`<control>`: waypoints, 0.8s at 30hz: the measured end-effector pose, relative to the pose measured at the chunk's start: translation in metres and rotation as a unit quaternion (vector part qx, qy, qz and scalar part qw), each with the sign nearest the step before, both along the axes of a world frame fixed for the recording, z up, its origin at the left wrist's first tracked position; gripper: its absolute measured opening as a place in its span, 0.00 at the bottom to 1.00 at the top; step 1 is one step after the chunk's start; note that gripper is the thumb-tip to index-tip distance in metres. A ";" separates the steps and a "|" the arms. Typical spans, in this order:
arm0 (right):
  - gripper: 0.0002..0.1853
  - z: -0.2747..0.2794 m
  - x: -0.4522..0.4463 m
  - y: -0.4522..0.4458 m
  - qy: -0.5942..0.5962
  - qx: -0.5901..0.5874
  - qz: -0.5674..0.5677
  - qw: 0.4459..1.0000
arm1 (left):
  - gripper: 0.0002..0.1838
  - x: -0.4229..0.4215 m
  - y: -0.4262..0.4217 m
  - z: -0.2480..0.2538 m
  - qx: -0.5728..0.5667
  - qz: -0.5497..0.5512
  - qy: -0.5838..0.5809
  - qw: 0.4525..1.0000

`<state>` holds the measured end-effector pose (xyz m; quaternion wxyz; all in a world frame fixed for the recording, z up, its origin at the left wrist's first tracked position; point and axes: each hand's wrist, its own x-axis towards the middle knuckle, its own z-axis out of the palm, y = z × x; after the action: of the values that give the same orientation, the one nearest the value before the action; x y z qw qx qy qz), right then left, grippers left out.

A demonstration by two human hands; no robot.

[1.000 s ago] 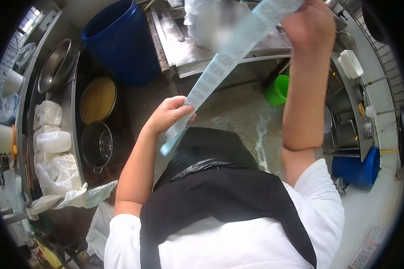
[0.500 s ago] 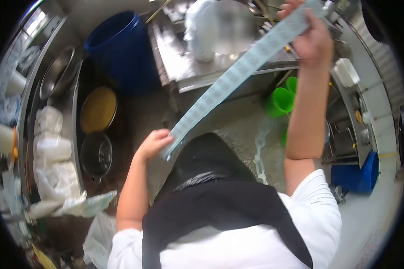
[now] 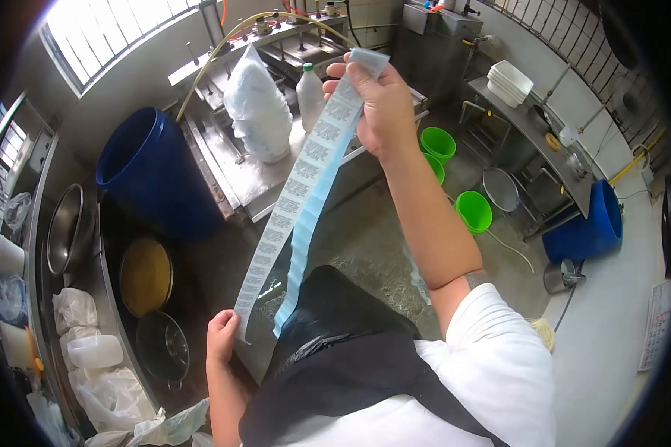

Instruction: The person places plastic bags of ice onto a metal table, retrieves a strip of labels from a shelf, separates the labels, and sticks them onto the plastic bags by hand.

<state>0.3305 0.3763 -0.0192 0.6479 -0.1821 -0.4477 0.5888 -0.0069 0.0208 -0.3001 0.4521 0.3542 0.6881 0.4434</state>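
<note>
Left hand (image 3: 222, 337) and right hand (image 3: 381, 100) tightly pinch a long pale-blue strip of printed labels (image 3: 292, 192), text unreadable; a white plastic-wrapped stack (image 3: 257, 108) stands near the steel tabletop (image 3: 218, 165)'s front edge.

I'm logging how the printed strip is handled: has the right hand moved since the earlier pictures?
Yes. Judged against the stacked white trays, the right hand has shifted left in the view, farther from them.

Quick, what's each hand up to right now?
Left hand: closed, pinching the label strip near its lower end.
Right hand: closed on the label strip's upper part, thumb across it.
</note>
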 end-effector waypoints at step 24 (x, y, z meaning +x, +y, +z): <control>0.30 -0.011 0.021 -0.002 -0.390 0.185 0.091 0.898 | 0.05 -0.081 -0.080 -0.021 -0.033 0.118 -0.105 0.987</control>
<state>0.3517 0.3744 -0.0301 0.3871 -0.2321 -0.7798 0.4339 -0.0884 -0.0589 -0.3207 0.4781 0.2072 0.6877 0.5054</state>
